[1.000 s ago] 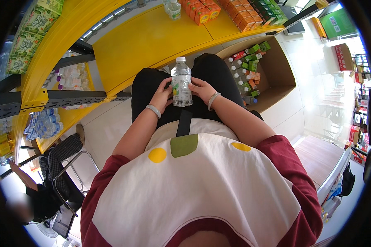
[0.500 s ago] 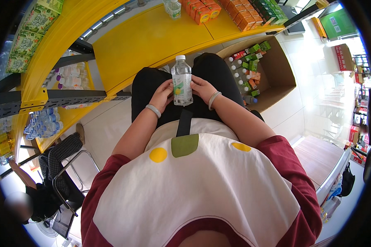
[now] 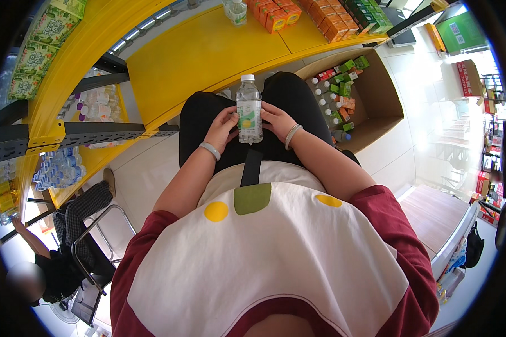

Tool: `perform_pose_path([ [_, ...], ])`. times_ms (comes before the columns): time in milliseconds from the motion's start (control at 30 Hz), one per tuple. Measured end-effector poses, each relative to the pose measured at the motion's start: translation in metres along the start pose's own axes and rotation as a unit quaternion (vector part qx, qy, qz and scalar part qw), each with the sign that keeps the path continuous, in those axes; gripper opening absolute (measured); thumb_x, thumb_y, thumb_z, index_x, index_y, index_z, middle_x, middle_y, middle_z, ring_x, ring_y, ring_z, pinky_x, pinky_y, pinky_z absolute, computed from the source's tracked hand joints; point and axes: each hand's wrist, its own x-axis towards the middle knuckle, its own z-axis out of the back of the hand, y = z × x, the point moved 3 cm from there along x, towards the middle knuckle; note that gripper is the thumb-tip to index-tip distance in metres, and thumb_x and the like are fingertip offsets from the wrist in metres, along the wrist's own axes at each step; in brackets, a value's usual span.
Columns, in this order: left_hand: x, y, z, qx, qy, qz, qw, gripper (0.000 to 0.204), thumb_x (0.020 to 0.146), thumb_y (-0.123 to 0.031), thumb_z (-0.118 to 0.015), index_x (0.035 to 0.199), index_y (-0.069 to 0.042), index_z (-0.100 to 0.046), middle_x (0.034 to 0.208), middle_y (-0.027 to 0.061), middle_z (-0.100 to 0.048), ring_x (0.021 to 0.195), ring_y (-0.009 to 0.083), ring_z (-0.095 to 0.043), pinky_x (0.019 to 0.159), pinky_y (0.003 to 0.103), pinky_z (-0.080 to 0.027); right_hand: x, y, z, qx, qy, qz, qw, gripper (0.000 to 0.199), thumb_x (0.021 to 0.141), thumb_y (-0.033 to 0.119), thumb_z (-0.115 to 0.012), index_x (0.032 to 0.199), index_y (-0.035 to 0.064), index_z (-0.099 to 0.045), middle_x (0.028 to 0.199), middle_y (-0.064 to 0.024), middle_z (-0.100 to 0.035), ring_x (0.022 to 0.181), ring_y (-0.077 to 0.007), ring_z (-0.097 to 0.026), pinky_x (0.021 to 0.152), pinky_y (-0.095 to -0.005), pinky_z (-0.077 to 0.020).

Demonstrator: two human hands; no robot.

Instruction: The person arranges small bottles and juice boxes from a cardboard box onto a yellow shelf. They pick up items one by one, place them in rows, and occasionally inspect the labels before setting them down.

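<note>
A clear plastic bottle [image 3: 249, 115] with a white cap and a green-and-white label stands nearly upright above my lap. My left hand [image 3: 224, 128] grips its left side, fingers curled behind it. On the other side my right hand [image 3: 276, 119] is closed against the label, with the fingertips partly hidden behind the bottle. Beyond the bottle is the yellow shelf [image 3: 202, 70], which carries another clear bottle [image 3: 238, 13] and orange drink cartons [image 3: 276, 19] at its far edge.
An open cardboard box [image 3: 385, 104] with bottles and small cartons lies to my right. Yellow racks with bottled drinks [image 3: 62, 168] rise at the left. A person [image 3: 59, 264] is near a metal-framed chair [image 3: 104, 247] at the lower left. A pale table [image 3: 433, 216] stands at the right.
The bottle has turned a little between my hands, so its label shows a different part, and it has shifted slightly right. Both hands stay around it.
</note>
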Motion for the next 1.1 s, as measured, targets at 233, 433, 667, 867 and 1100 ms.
perform_pose_path([
  [233,-0.003,-0.0025,-0.0021,-0.006,0.007,-0.01,1.0,0.029,0.087,-0.024,-0.053,0.113,-0.013,-0.047,0.104,0.002,-0.052,0.102,0.0166,-0.048,0.087,0.036,-0.04,0.0004,-0.0003,-0.0002,0.016,0.014,-0.009,1.0,0.038,0.091,0.016,-0.039,0.129,0.0116,-0.038,0.121,-0.0049,-0.046,0.114,-0.0185,-0.041,0.097,-0.0369,-0.0307],
  [433,-0.0043,-0.0052,-0.0038,-0.009,0.003,-0.022,1.0,0.027,0.086,-0.021,-0.055,0.111,-0.012,-0.048,0.097,0.0012,-0.052,0.097,0.0151,-0.05,0.084,0.033,-0.043,0.0047,-0.0056,0.0036,0.022,0.024,-0.007,0.999,0.039,0.091,0.016,-0.039,0.13,0.0124,-0.036,0.123,-0.0041,-0.045,0.116,-0.0184,-0.04,0.098,-0.0373,-0.0292],
  [667,-0.0047,-0.0053,-0.003,-0.016,0.008,-0.035,0.999,0.028,0.084,-0.018,-0.057,0.11,-0.011,-0.048,0.093,0.0004,-0.05,0.096,0.0147,-0.05,0.085,0.034,-0.042,0.0026,-0.0027,0.0019,0.041,0.038,-0.009,0.998,0.043,0.09,0.013,-0.039,0.132,0.0119,-0.032,0.127,-0.0053,-0.042,0.118,-0.0202,-0.037,0.1,-0.038,-0.0265],
  [867,-0.0029,-0.0031,-0.002,-0.015,0.012,-0.031,0.999,0.027,0.084,-0.019,-0.057,0.11,-0.013,-0.048,0.094,-0.0007,-0.05,0.098,0.0143,-0.048,0.086,0.035,-0.04,0.0017,-0.0023,0.0028,0.05,0.037,-0.01,0.998,0.043,0.089,0.012,-0.039,0.132,0.0114,-0.032,0.127,-0.0057,-0.042,0.119,-0.0204,-0.036,0.1,-0.0389,-0.0256],
  [1100,-0.0004,-0.0004,0.0005,-0.005,0.008,-0.024,1.0,0.026,0.085,-0.022,-0.055,0.11,-0.016,-0.047,0.095,-0.0019,-0.05,0.098,0.0142,-0.048,0.085,0.036,-0.038,0.0011,-0.0011,0.0015,0.037,0.048,-0.014,0.998,0.042,0.09,0.015,-0.04,0.131,0.0109,-0.033,0.126,-0.0057,-0.043,0.119,-0.0201,-0.037,0.1,-0.0388,-0.026],
])
